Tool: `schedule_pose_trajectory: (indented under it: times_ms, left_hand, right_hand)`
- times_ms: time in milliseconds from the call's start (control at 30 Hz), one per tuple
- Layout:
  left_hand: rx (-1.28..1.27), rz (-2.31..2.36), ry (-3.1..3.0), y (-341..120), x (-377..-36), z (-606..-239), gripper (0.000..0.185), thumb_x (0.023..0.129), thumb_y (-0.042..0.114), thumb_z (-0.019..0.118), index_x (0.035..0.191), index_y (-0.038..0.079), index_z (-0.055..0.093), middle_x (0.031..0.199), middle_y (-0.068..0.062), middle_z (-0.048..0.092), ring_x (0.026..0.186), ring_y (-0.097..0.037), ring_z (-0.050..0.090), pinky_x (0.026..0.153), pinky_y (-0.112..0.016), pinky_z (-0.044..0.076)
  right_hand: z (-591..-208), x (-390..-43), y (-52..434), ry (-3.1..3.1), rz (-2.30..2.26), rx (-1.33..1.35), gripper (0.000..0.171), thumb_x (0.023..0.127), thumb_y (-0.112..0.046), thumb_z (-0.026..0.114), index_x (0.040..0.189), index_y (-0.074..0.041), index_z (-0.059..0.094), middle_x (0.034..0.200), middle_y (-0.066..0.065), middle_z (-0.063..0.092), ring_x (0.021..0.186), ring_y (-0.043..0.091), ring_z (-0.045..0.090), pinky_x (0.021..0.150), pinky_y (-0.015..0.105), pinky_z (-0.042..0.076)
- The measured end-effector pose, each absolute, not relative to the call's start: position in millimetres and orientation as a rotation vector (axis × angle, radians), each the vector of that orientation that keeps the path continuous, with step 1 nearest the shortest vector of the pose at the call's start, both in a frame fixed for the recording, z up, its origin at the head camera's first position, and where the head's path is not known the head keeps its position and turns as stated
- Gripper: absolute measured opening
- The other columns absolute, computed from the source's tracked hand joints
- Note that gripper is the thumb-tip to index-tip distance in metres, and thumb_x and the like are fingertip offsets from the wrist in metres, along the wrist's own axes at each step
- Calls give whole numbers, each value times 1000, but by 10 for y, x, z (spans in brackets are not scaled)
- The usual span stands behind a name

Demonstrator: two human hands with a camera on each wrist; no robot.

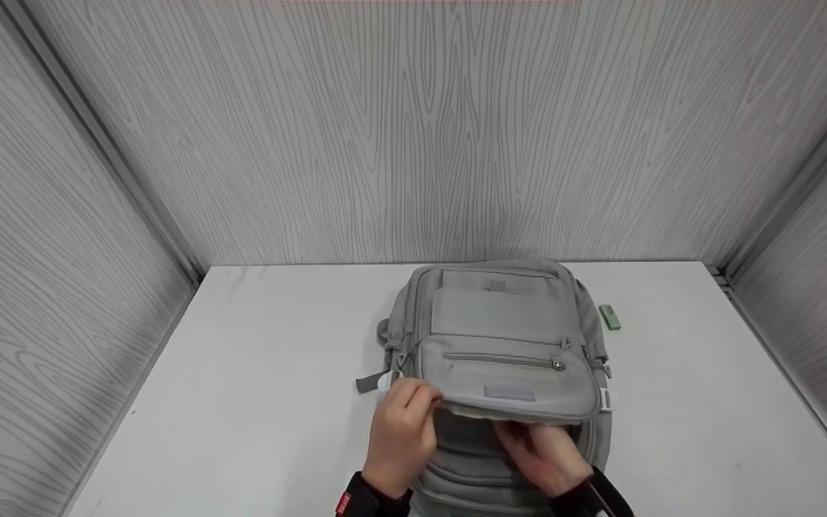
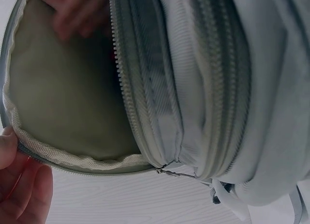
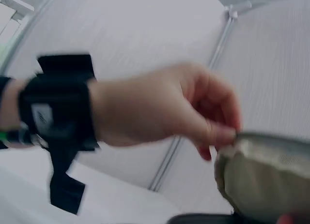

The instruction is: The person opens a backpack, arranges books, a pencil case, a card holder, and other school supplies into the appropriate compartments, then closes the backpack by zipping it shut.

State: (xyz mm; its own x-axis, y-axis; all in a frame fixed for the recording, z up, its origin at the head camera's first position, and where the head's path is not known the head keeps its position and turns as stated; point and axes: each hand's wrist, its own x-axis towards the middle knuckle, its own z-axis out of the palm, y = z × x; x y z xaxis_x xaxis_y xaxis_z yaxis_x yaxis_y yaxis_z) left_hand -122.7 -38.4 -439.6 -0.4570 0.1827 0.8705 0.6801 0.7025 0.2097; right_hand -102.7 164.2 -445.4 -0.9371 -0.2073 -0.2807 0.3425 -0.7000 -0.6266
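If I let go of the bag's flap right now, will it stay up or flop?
It would probably flop. The flap is soft cloth that bends where the left hand pinches its edge. The bag looks padded and sags flat on the table, so it would likely slump rather than roll or tip.

The backpack [image 1: 503, 345] fills the lower middle of the head view, its lifted front flap [image 1: 521, 402] leaving a narrow mouth — already taken up by the right hand [image 1: 546, 456]. The worktop [image 1: 241, 388] lies bare across the lower left. At right a small green object [image 1: 609, 317] sits just beside the bag. Panelled walls [image 1: 413, 129] close off the top and both sides.
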Motion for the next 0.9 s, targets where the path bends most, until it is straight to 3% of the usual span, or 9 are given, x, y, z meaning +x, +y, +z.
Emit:
schedule_pose_trajectory:
  times_ms: [133, 267, 367, 433, 533, 633, 767, 833, 900]
  left_hand:
    - [-647, -696, -2002, -376, -1222, -4388, 23, 70, -8, 75, 79, 10, 62, 80, -1, 57, 74, -13, 55, 71, -23, 45]
    - [-628, -704, -2022, -382, -1205, -4397, 27, 70, -10, 76, 80, 11, 62, 81, -1, 56, 74, -12, 54, 71, -21, 43]
    - [-616, -702, -2020, -391, -1201, -4397, 27, 70, -11, 76, 80, 11, 63, 80, -1, 56, 74, -12, 54, 71, -21, 43]
    - [-609, -699, -2011, -398, -1200, -4390, 26, 70, -11, 75, 80, 10, 63, 81, -1, 56, 74, -12, 54, 71, -22, 44]
    - [-602, -697, -2004, -407, -1186, -4385, 26, 69, -11, 75, 80, 10, 63, 80, -2, 56, 73, -12, 54, 70, -22, 44]
    - [-602, -700, -2005, -413, -1187, -4378, 26, 69, -11, 75, 79, 10, 63, 80, -1, 56, 73, -12, 54, 70, -22, 44]
    - [-602, -699, -2006, -422, -1178, -4373, 26, 69, -11, 75, 79, 10, 63, 80, -1, 57, 73, -11, 55, 69, -22, 45]
    - [-598, -700, -2003, -431, -1170, -4372, 26, 68, -11, 75, 78, 10, 63, 79, -1, 57, 73, -12, 56, 69, -22, 45]
    - [-594, -702, -2002, -439, -1162, -4372, 26, 68, -10, 76, 78, 10, 63, 79, 0, 57, 73, -11, 55, 69, -22, 45]
  right_hand:
    - [-4372, -839, 1967, 1332, -2258, 70, 15, 99, -5, 52, 97, -15, 64, 91, -6, 68, 80, 2, 66, 75, 16, 55]
    - [-4347, -814, 2476, 1600, -1985, -600, 18, 99, 6, 45, 93, 0, 62, 83, -7, 70, 72, -1, 66, 63, 19, 56]
    - [-4309, -932, 2867, 1838, -1939, -805, 18, 98, 10, 43, 99, 6, 60, 84, -9, 69, 73, -2, 66, 61, 23, 56]
    - [-4278, -1074, 3064, 2078, -1931, -585, 19, 99, 4, 47, 98, -2, 65, 81, -9, 68, 73, 0, 65, 63, 24, 56]
    - [-4307, -1367, 3282, 2328, -1899, -6, 16, 101, -11, 54, 96, -14, 69, 78, -12, 67, 72, 2, 64, 67, 21, 56]
    - [-4428, -1721, 3420, 2459, -1769, 346, 22, 101, -20, 55, 110, -3, 66, 87, -3, 70, 81, 7, 66, 73, 21, 56]
    - [-4624, -2131, 3500, 2737, -1311, 300, 47, 102, -19, 49, 132, 16, 49, 120, 33, 61, 109, 40, 63, 90, 39, 55]
    - [-4715, -2296, 3496, 2840, -1110, 220, 48, 100, -17, 48, 134, 18, 47, 135, 41, 49, 121, 53, 51, 98, 52, 50]
    - [-4797, -2436, 3483, 2921, -945, 129, 48, 98, -15, 49, 133, 18, 48, 136, 43, 46, 126, 58, 45, 103, 61, 42]
